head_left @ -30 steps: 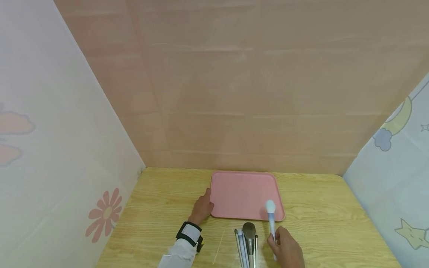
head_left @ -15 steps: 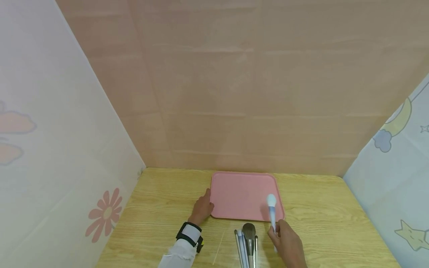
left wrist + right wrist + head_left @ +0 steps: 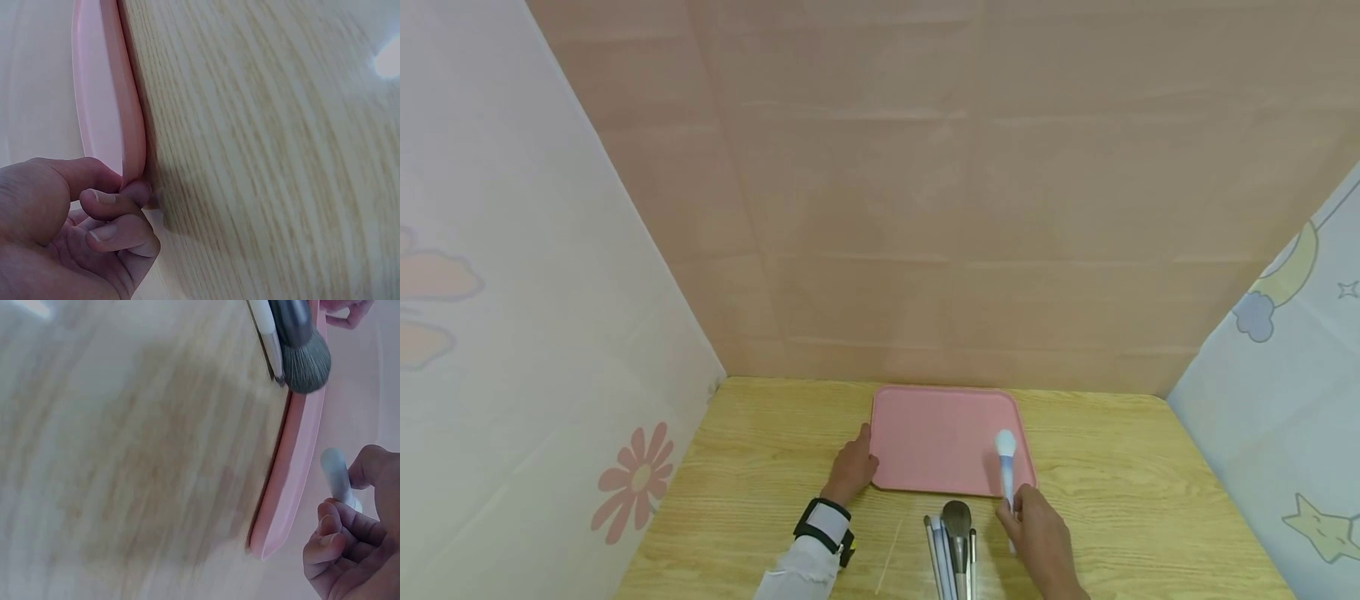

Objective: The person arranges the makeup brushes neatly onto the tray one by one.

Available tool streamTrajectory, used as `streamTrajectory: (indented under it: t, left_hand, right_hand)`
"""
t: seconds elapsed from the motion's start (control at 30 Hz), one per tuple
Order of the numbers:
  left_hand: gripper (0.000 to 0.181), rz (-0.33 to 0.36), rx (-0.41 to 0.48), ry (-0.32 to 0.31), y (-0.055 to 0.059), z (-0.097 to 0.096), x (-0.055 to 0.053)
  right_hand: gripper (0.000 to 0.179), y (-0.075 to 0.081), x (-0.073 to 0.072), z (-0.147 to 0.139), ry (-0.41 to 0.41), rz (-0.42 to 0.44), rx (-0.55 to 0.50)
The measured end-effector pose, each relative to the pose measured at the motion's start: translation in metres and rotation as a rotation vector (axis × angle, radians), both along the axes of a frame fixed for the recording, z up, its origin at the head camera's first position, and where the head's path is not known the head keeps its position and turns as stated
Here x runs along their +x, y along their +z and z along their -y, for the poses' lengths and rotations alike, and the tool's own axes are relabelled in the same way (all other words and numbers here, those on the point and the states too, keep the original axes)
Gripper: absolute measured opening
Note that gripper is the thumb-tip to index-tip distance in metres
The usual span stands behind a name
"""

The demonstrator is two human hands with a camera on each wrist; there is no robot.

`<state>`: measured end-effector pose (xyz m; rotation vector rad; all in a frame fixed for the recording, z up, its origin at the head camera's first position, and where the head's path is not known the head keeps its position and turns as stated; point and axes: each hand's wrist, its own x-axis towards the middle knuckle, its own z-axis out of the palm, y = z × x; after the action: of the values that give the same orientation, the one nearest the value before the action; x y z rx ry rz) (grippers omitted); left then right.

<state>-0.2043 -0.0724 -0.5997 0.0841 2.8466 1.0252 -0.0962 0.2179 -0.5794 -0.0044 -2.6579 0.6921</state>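
A pink rectangular tray lies flat on the wooden table. My left hand is at its left edge; in the left wrist view the thumb and curled fingers pinch the rim of the tray. My right hand pinches a makeup brush by its pale handle. The white bristle head points away from me, over the tray's right part. In the right wrist view the end of the brush handle sticks out between thumb and fingers, above the tray.
Several makeup brushes lie side by side in front of the tray, among them a large dark-bristled brush. Patterned white panels stand left and right, and a brownish panel closes the back of the wooden table.
My right hand has moved slightly forward with the brush, whose head now sits further over the tray. The left hand and the tray have stayed in place.
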Motion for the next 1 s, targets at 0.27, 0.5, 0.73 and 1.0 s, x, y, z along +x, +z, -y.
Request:
streamTrajectory:
  t: [0.27, 0.5, 0.73, 1.0]
  left_hand:
    - [0.056, 0.012, 0.006, 0.01, 0.0, 0.001, 0.0]
    - [0.056, 0.011, 0.001, 0.008, 0.004, 0.0, 0.001]
    - [0.055, -0.004, 0.003, -0.003, 0.002, 0.001, 0.0]
    - [0.058, 0.013, 0.003, 0.005, 0.003, 0.0, 0.0]
  right_hand:
    - [0.022, 0.001, -0.01, -0.011, 0.002, -0.026, 0.012]
    - [0.024, -0.003, -0.019, -0.016, 0.016, -0.05, 0.046]
    - [0.025, -0.002, -0.028, -0.017, 0.015, 0.015, 0.032]
    - [0.024, 0.001, -0.042, -0.022, 0.014, 0.063, 0.054]
